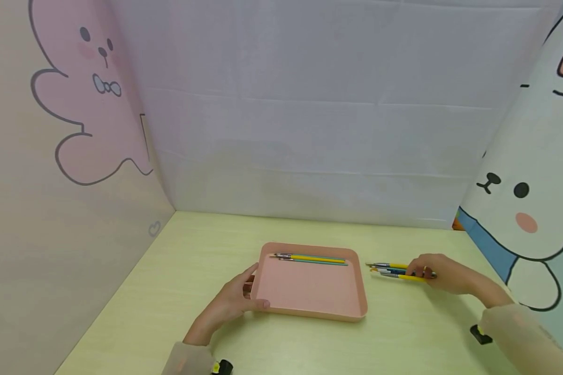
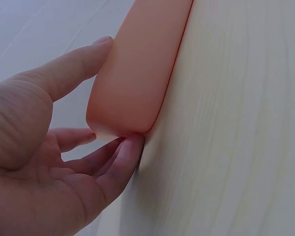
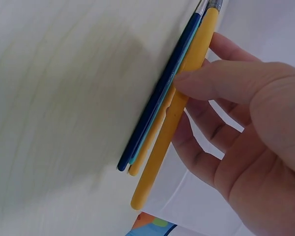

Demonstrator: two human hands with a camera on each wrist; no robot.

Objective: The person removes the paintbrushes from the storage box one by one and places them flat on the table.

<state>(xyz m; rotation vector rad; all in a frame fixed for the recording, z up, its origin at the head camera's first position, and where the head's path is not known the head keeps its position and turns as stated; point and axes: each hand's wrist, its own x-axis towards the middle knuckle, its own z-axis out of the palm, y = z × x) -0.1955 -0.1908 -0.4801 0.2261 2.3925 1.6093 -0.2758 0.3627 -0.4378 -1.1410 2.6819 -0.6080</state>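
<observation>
A shallow pink tray [image 1: 309, 291] lies on the table, with several paintbrushes [image 1: 316, 258] along its far side, yellow and green-handled. My left hand [image 1: 230, 299] grips the tray's near left corner, the thumb on one side and the fingers round the other, as the left wrist view also shows. Right of the tray, my right hand [image 1: 445, 273] holds the handle ends of several more paintbrushes [image 1: 396, 264]. In the right wrist view the thumb presses on a thick yellow paintbrush [image 3: 162, 152], beside which lie a dark blue paintbrush [image 3: 157, 93], a teal one and another yellow one.
The pale wooden table [image 1: 178, 271] reaches back to a white cloth backdrop [image 1: 309, 156]. Cloth panels with cartoon animals stand at the left and right. A small black device [image 1: 480, 335] is at the right wrist, another [image 1: 224, 366] at the left.
</observation>
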